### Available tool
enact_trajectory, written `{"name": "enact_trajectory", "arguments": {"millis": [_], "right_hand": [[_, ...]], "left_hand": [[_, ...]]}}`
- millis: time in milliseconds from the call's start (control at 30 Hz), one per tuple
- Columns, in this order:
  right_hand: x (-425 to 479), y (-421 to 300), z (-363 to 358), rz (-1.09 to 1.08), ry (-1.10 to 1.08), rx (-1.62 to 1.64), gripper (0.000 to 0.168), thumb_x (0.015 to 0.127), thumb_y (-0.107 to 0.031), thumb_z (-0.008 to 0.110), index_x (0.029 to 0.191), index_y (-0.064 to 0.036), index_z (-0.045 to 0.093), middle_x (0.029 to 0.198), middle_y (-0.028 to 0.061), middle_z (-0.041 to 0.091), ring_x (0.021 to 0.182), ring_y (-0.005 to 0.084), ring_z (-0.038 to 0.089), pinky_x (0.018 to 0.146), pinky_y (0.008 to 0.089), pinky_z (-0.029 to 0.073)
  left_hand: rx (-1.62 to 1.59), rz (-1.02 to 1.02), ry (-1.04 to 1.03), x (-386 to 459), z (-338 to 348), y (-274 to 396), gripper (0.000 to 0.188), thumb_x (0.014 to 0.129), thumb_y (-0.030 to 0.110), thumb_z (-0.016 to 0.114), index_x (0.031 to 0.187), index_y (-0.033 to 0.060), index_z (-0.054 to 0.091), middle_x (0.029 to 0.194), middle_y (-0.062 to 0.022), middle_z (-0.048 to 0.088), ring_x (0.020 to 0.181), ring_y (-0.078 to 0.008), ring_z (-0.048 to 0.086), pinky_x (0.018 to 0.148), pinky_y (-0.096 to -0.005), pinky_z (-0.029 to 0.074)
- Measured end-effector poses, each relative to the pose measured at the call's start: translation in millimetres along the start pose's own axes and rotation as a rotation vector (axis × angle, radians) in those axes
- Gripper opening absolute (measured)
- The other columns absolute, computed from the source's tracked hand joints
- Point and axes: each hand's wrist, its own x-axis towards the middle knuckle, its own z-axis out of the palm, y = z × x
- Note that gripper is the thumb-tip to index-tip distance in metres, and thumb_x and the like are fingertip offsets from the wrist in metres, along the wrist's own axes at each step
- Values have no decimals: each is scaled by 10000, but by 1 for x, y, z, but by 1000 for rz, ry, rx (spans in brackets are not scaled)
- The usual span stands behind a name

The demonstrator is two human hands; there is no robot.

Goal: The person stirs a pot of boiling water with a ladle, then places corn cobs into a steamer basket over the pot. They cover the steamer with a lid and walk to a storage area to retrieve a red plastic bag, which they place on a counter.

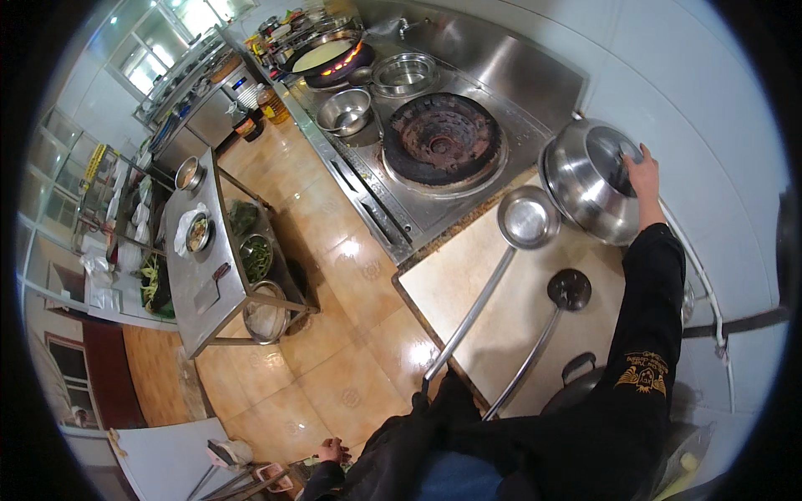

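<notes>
My right hand [642,169] grips the knob of a domed steel wok lid [592,169] with a dark glass centre. The lid leans at the wall end of the pale counter [438,294], tilted over another metal rim. Near its lower edge a long-handled steel ladle [528,218] lies across the counter. A dark ladle [569,290] rests beside it, its bowl closer to my sleeve. Low in the view my left hand [333,449] hangs by my side, fingers loosely curled, with nothing visible in it. Part of a dark pan [573,382] shows under my right arm.
A bare wok burner [442,141] sits in the steel range. Beyond it, flames burn under a wok [322,57] holding something pale. Steel bowls [344,113] stand between them. To the left is a steel table [207,275] with a cleaver [210,291] on it. The tiled floor [338,300] looks shiny.
</notes>
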Motion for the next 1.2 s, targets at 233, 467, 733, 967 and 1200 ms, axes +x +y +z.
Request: {"name": "enact_trajectory", "arguments": {"millis": [233,467,733,967,1200], "right_hand": [[21,-26,21,-16,-187,-214,516,857,-397,641,1315,-171,564,1227,246,585,1102,409,591,953,472,480],[-7,-46,1,-37,-54,-186,430,843,-332,667,1227,-148,606,1090,229,645,1048,398,610,900,477,495],[-69,-62,-144,-79,62,-8,411,806,-347,651,1160,-138,640,1082,222,667,1041,397,613,887,465,491],[-170,-6,-357,-103,187,-176,457,758,-408,661,1130,-142,656,1027,196,689,983,363,646,864,434,503],[-314,30,-569,113,200,-208,429,798,-304,687,1169,-91,666,1099,196,677,1011,319,647,912,404,503]], "left_hand": [[31,-41,-4,-16,22,20,297,965,241,527,1059,-41,528,751,-198,661,486,-296,640,387,-396,467],[26,-33,-30,-12,19,44,300,949,249,545,1048,-34,530,763,-204,668,493,-293,645,376,-378,464],[61,181,-141,28,18,53,274,992,253,515,1043,-17,509,749,-196,657,469,-277,621,362,-367,453],[147,215,-392,80,38,5,266,984,235,503,1069,-16,524,768,-201,662,501,-282,635,374,-362,457],[354,97,-499,99,14,-78,277,980,270,500,1051,4,526,759,-186,637,521,-277,605,400,-358,444]]}}
